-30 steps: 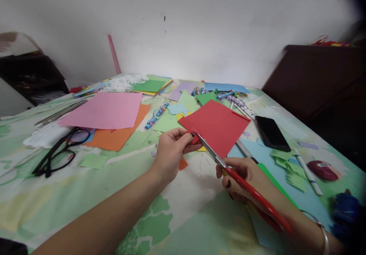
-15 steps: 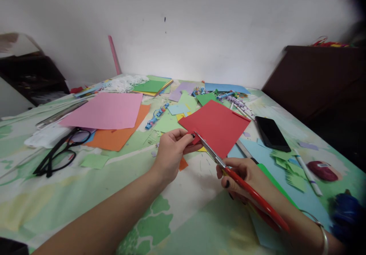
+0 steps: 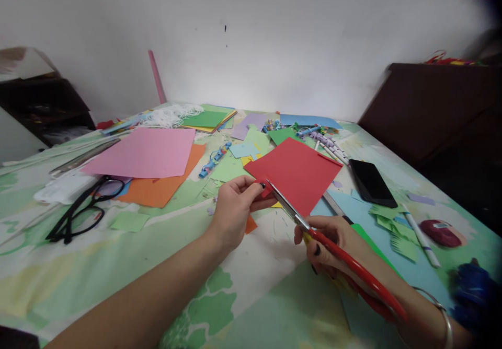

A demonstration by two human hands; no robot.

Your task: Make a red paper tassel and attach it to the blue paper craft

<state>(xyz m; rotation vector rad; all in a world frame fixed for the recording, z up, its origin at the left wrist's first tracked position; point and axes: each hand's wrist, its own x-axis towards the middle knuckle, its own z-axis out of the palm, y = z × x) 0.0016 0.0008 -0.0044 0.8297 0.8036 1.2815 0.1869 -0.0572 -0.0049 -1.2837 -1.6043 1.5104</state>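
My left hand point(image 3: 237, 202) pinches red paper point(image 3: 266, 191) between thumb and fingers. I cannot tell whether this bit is loose or part of the larger red sheet point(image 3: 296, 169) right behind it. Red-handled scissors point(image 3: 349, 265) are held in my right hand point(image 3: 333, 239), their long metal blades pointing up and left. The blade tips touch or lie close to the red paper beside my left thumb. How far apart the blades are is hard to see. A narrow red strip point(image 3: 329, 159) lies along the far right edge of the sheet.
To the left lie pink paper point(image 3: 145, 153), orange paper point(image 3: 164, 184) and black glasses point(image 3: 76, 218). On the right are a phone point(image 3: 371, 182), fringed green paper pieces point(image 3: 396, 229), a white marker point(image 3: 421, 234) and a green-handled tool point(image 3: 372, 242). A wall point(image 3: 251, 41) stands behind the table.
My right hand has moved only slightly, and the scissor handles now reach a little farther down and right. The left hand stays nearly in place on the red paper.
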